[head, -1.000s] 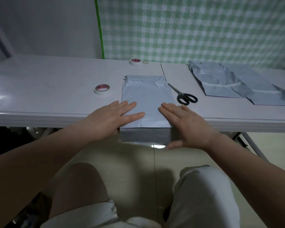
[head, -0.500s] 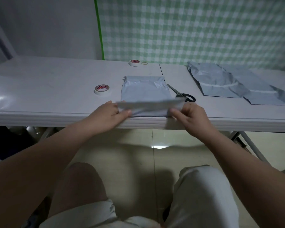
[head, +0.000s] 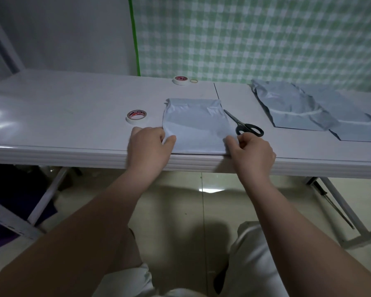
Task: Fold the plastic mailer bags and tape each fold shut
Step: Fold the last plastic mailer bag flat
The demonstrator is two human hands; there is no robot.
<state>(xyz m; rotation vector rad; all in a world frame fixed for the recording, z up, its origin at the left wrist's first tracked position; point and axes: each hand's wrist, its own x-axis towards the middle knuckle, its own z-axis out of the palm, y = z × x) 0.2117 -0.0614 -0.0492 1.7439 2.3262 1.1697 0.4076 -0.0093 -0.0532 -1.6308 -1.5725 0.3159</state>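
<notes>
A grey plastic mailer bag (head: pixel 196 123) lies flat on the white table (head: pixel 73 116), its near part folded over at the table's front edge. My left hand (head: pixel 150 148) pinches the folded flap's left corner and my right hand (head: pixel 252 154) pinches its right corner. A roll of tape (head: pixel 136 116) sits just left of the bag, beyond my left hand. Black-handled scissors (head: pixel 244 125) lie along the bag's right side, next to my right hand.
A second tape roll (head: pixel 180 79) and a small ring (head: pixel 193 81) sit at the table's back. Two more grey mailer bags (head: pixel 298 108) overlap at the right. A checked green cloth hangs behind. My knees are below the table edge.
The bag's end hung over the table edge under my flat hands; both hands took hold of it, lifted it up and folded it onto the bag, and now hold its corners.
</notes>
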